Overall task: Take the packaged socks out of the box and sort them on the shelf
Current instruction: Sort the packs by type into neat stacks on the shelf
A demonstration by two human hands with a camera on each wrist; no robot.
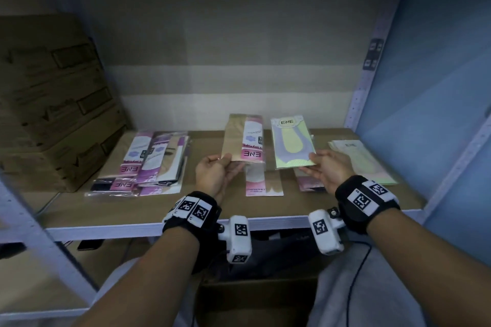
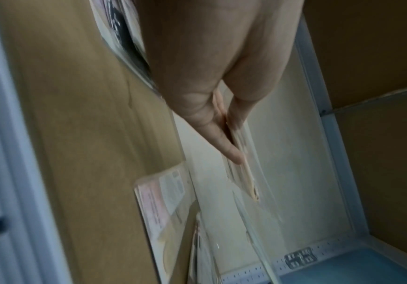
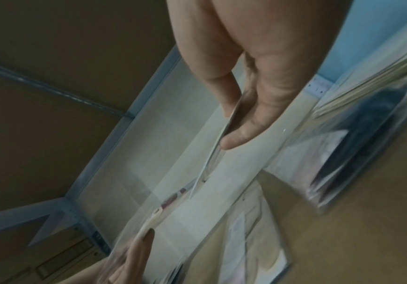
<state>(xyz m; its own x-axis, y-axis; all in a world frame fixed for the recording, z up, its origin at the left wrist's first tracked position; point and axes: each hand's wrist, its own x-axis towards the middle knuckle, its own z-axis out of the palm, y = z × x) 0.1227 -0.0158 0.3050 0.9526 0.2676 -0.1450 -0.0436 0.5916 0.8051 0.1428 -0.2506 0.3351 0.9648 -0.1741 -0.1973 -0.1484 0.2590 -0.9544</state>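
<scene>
My left hand (image 1: 214,171) pinches the lower left corner of a beige sock pack with a pink ENE band (image 1: 243,138), held up over the middle of the shelf (image 1: 148,225). My right hand (image 1: 325,168) pinches the lower right corner of a yellow-and-lilac ENE sock pack (image 1: 291,141), held up beside it. In the left wrist view the thumb and fingers (image 2: 224,140) clamp that pack's thin edge (image 2: 245,171). In the right wrist view the fingers (image 3: 241,134) clamp a clear pack edge (image 3: 212,159).
A pile of pink and purple sock packs (image 1: 148,164) lies at the shelf's left. One pink pack (image 1: 263,183) lies under the held ones, another (image 1: 309,184) under my right hand, pale packs (image 1: 364,162) at the right. Brown cartons (image 1: 53,103) stand far left.
</scene>
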